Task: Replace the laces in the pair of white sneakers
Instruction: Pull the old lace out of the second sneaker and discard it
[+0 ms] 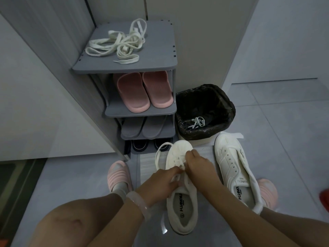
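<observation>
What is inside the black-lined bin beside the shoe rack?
A small bundle of white laces lies at the bottom of the bin. The liner's dark folds and the near wall hide the rest of the floor, so anything else there cannot be seen.

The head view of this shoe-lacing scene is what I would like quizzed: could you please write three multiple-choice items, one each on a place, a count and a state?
1. Where does the loose pile of cream flat laces lie?
A. On the top of the grey plastic shoe rack
B. In the bin
C. On the floor

2. How many pink rubber slippers stand on the rack's second shelf?
A. One
B. Two
C. Four

3. What state is the white leather sneaker on the right in?
A. Fully laced
B. Half laced
C. Without a lace

Answers: 1 A, the pile rests on the rack's top board. 2 B, a pair stands side by side. 3 C, its eyelets show bare, while the left hand and right hand work a lace on the other white sneaker.
</observation>
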